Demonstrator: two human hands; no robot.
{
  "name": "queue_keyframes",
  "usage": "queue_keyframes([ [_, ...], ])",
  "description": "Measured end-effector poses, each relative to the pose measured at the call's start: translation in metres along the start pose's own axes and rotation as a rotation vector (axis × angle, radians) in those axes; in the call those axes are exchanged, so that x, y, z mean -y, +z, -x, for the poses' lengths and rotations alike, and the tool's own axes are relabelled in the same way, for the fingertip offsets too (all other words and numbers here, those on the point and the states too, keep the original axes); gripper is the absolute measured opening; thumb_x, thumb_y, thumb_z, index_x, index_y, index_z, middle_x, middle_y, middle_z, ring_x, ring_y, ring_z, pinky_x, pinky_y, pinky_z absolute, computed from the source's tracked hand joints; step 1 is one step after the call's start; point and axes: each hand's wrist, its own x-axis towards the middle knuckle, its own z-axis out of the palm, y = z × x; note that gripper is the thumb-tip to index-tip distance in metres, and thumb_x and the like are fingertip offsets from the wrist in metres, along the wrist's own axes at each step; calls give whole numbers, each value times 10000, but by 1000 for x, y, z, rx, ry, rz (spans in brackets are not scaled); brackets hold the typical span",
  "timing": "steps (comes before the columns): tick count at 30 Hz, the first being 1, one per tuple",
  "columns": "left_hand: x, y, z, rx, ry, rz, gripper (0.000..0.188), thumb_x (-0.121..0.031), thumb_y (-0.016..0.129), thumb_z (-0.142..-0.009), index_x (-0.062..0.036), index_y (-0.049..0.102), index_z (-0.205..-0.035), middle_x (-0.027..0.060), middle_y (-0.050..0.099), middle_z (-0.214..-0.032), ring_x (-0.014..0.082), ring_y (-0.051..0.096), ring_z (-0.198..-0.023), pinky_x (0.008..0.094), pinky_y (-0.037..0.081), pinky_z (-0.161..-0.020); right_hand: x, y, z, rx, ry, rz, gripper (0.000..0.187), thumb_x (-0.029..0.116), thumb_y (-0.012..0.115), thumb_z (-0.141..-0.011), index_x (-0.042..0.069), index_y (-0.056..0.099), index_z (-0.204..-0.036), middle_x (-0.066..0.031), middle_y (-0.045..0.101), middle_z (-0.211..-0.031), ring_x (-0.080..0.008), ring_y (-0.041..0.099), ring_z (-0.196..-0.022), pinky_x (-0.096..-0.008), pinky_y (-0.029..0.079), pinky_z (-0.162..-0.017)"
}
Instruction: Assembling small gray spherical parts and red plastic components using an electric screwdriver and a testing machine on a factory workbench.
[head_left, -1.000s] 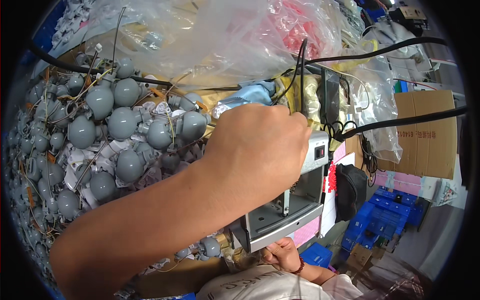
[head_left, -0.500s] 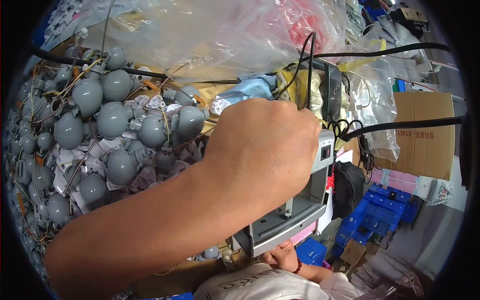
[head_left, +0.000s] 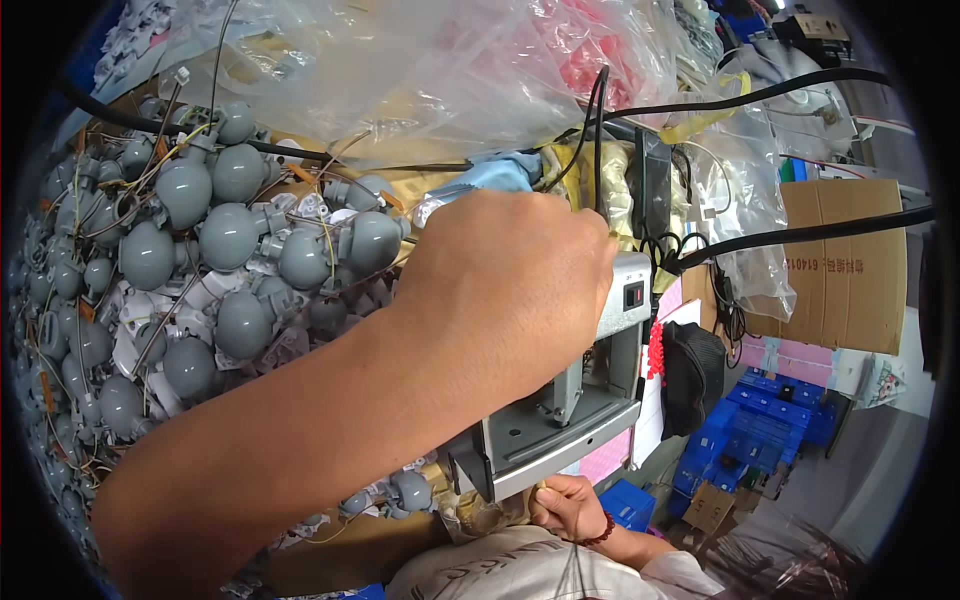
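My left hand (head_left: 510, 270) is over the top of a grey metal bench machine (head_left: 540, 485), the forearm coming in from the lower left. Its back faces up and the knuckles are bent. The curled fingers are hidden, as is whatever they grip. Within the machine's open frame, a metal post (head_left: 568, 395) stands above the flat base. Below the machine's front edge, close to my shirt, is my right hand (head_left: 570, 508), with a dark red bead bracelet (head_left: 606, 530). Its thumb and fingers are pinched together; anything between them is too small to name.
Many grey dome-shaped parts (head_left: 228, 236) with wires pile up at left. Clear plastic bags (head_left: 430, 80) lie behind. Black cables (head_left: 800, 235) run to the machine. To the right are a black cap (head_left: 694, 378), a cardboard box (head_left: 835, 260) and blue bins (head_left: 745, 430).
The view has shifted slightly. My left hand sits a little farther left, showing more of the machine's inner post. My right hand's pinched fingers now show more plainly below the front edge.
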Motion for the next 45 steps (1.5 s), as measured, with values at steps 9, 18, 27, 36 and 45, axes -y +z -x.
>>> queue_keyframes([
  [9, 4, 4, 2, -104, 61, -9, 138, -127, 599, -766, -34, 689, -719, 165, 655, -634, 318, 686, -601, 404, 544, -530, -3, 1, -2, -18, -27, -52, 295, 113, 544, -1011, 4, 603, -1279, -18, 574, -708, -50, 411, -543, -188, 279, -474],
  [18, 4, 11, 5, -162, 96, -50, 85, -97, 615, -737, -50, 677, -701, 140, 655, -627, 292, 686, -592, 390, 545, -526, -6, 17, -18, 23, -123, -80, 157, 79, 543, -1006, -30, 637, -1068, -21, 567, -700, -56, 434, -572, -203, 328, -503],
  [27, 7, 3, 2, -147, 167, -87, 114, -134, 612, -747, -66, 692, -702, 125, 657, -644, 283, 691, -627, 395, 541, -524, -19, -2, 9, -68, 19, 148, 301, 119, 546, -1013, 17, 606, -1289, 6, 558, -700, -53, 458, -595, -192, 364, -535],
  [36, 9, 2, 1, -60, 146, -24, 248, -185, 546, -939, 2, 612, -790, 208, 593, -721, 423, 579, -712, 483, 441, -634, -27, -9, 23, -37, 41, 139, 337, 176, 558, -1015, 13, 589, -1309, 11, 560, -697, -42, 433, -568, -195, 343, -514],
  [45, -1, -1, 1, -25, -13, -3, 279, -215, 531, -950, 22, 575, -809, 224, 557, -707, 430, 518, -675, 466, 403, -610, -39, -8, 39, -50, 75, 73, 335, 155, 563, -1010, 33, 592, -1321, -1, 578, -706, -41, 465, -599, -195, 360, -534],
])
